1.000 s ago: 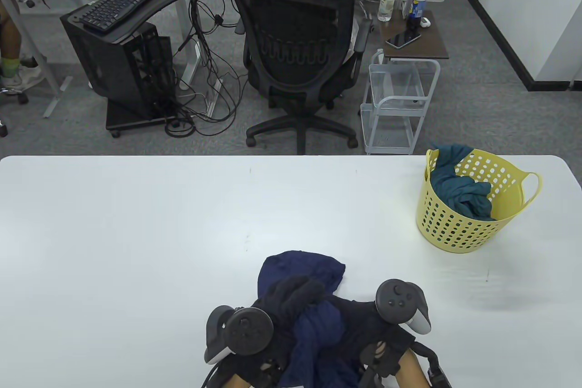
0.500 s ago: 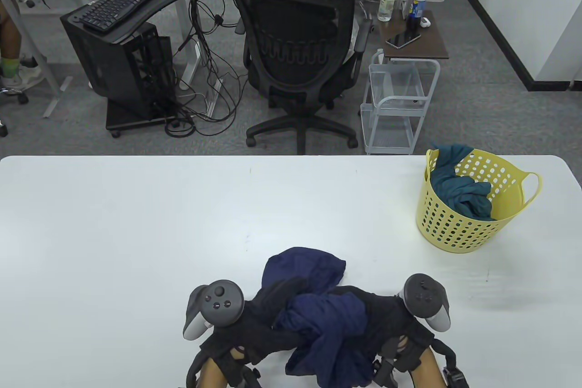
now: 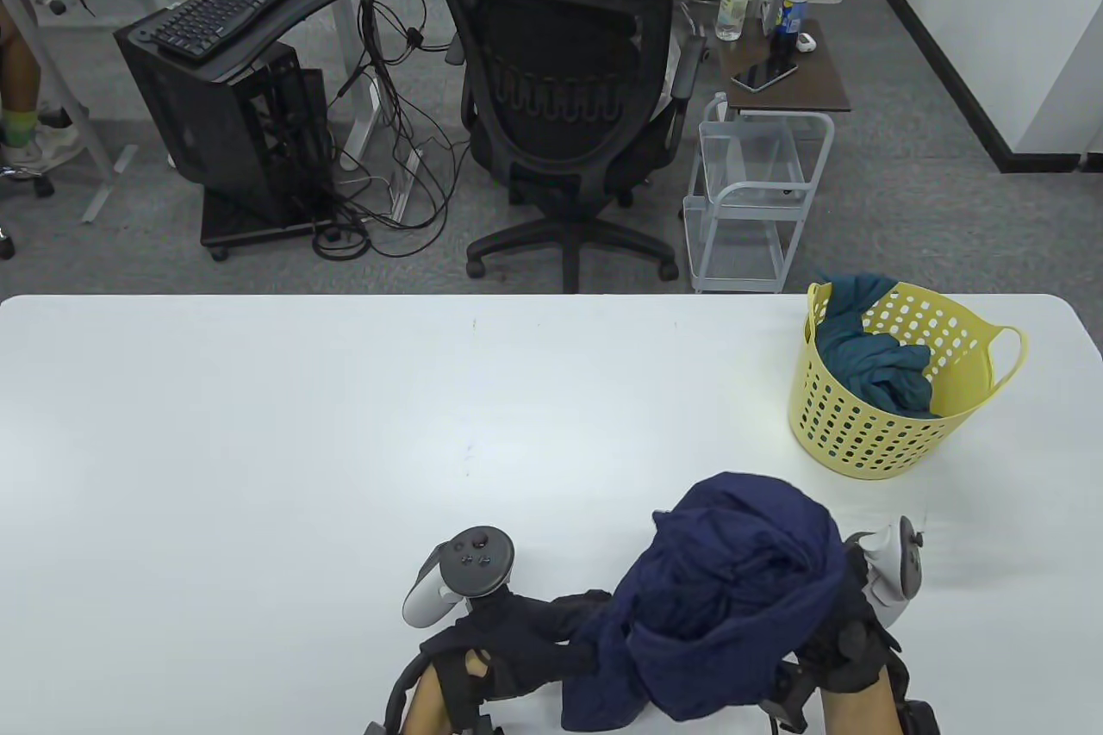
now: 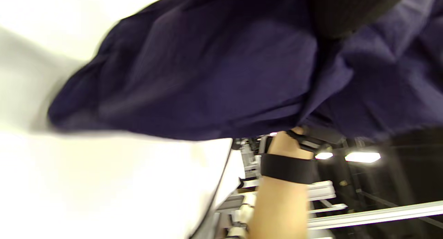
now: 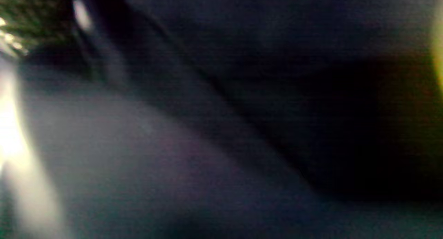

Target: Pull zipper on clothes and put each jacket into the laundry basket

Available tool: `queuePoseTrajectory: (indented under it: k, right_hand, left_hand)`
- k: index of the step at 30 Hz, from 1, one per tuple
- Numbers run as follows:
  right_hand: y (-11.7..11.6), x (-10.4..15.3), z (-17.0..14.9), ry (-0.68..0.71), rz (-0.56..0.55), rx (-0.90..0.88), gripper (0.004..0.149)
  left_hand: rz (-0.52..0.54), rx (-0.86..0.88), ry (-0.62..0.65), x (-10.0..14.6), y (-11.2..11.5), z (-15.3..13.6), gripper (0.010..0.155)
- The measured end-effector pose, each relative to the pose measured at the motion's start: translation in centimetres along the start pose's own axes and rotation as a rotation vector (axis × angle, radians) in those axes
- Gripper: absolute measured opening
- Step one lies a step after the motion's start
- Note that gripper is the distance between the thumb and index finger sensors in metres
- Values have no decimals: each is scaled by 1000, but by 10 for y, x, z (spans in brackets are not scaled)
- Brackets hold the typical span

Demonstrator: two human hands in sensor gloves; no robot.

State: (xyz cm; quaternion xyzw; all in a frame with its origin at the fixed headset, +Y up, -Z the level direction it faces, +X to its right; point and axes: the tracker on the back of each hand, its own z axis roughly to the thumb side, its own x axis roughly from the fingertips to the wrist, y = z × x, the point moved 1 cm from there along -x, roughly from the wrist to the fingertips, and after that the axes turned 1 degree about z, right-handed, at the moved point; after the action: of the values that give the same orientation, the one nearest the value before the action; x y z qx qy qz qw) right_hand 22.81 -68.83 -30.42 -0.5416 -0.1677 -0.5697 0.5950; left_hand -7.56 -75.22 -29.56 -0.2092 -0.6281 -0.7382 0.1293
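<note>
The navy jacket (image 3: 732,597) hangs bunched on the right hand (image 3: 849,632), short of the laundry basket (image 3: 870,425). Whether either hand's fingers pinch cloth is hidden; the left hand (image 3: 508,640) touches the hem, so gather trailing folds before dropping it in

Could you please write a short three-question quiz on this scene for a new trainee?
1. True or false: the yellow laundry basket already holds a teal garment.
2. Where is the navy jacket now? A) bunched at the table's near edge, between the hands B) in the basket C) on the chair
3. Fill in: the basket stands at the table's far ____ corner.

Key: 1 true; 2 A; 3 right. The left hand touches the jacket; the right hand is mostly hidden under it.
</note>
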Motion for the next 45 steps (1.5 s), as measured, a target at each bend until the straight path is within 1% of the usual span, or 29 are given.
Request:
queuePoseTrajectory:
  k: [1,2,3,5,7,9,11,12,14,16,17,18,19,21,22,24,26,27,29,31,32,33,35,37,38,39,40,42,45]
  right_hand:
    - [7,3,0,-1,-60,37,81]
    - [9,4,1,0,-83,52,80]
    - [16,6,2,-4,-156,100,80]
    - [20,9,2,-13,-226,164,79]
    - [22,11,0,-24,-265,232,79]
    - [17,11,-3,-31,-298,303,79]
    - [8,8,-7,-38,-287,390,80]
    - [2,6,-10,-43,-269,435,80]
    - [-16,0,-18,-78,-167,527,82]
    - [-37,-5,-28,-163,28,561,84]
    - [-42,-6,-31,-190,93,548,85]
    - [-50,-6,-36,-241,186,497,88]
    - [-54,-6,-40,-276,247,436,92]
    - [-58,-5,-40,-321,314,401,103]
    - [-60,-4,-40,-363,364,480,112]
    - [-63,-4,-39,-410,410,688,122]
    - [-68,-5,-38,-428,405,949,125]
    - [-71,-6,-36,-388,379,1042,123]
    - [-75,-8,-33,-328,329,1108,119]
    - [-79,-8,-28,-281,280,1228,111]
    - [-81,-8,-26,-213,220,1344,105]
    - [-82,-8,-27,-184,205,1419,99]
    - [-81,-7,-30,-174,179,1426,89]
    - [-78,-5,-35,-134,120,1403,77]
    - [-75,-4,-36,-126,89,1412,74]
    - [-74,-4,-36,-116,64,1420,73]
    - [-72,-3,-36,-91,24,1427,72]
    - [-72,-2,-33,-65,-19,1440,71]
    - [-72,-3,-17,-12,-110,1460,72]
  left_hand:
    - [17,66,26,-2,1,-1,45]
    - [26,112,28,-3,2,-1,46]
    - [37,192,37,-5,4,-2,48]
    - [29,333,62,-7,8,-4,50]
    - [60,474,65,-9,13,-5,53]
    - [62,570,98,-12,19,-3,55]
    - [74,630,111,-14,23,-2,57]
    - [91,660,122,-15,25,-1,57]
    - [90,687,134,-15,26,-2,61]
    - [114,705,135,-12,24,-3,68]
    - [124,708,134,-11,23,-4,72]
    - [149,713,133,-7,20,-6,74]
    - [178,726,127,-4,16,-8,76]
    - [224,744,120,1,11,-11,77]
    - [235,745,115,2,10,-12,77]
    - [246,759,103,2,10,-14,78]
    - [247,785,92,2,12,-15,80]
    - [255,784,78,2,12,-16,80]
    - [275,755,57,3,11,-18,80]
    - [275,766,54,4,10,-18,80]
    - [285,758,47,5,8,-18,80]
    - [304,713,26,7,6,-18,80]
    - [329,622,-22,9,2,-19,80]
    - [343,550,-76,13,-2,-17,80]
    - [369,474,-118,16,-6,-16,80]
    - [398,406,-132,18,-9,-14,79]
    - [450,299,-158,21,-14,-12,78]
    - [564,90,-221,31,-23,-5,76]
    - [718,-180,-303,46,-34,2,74]
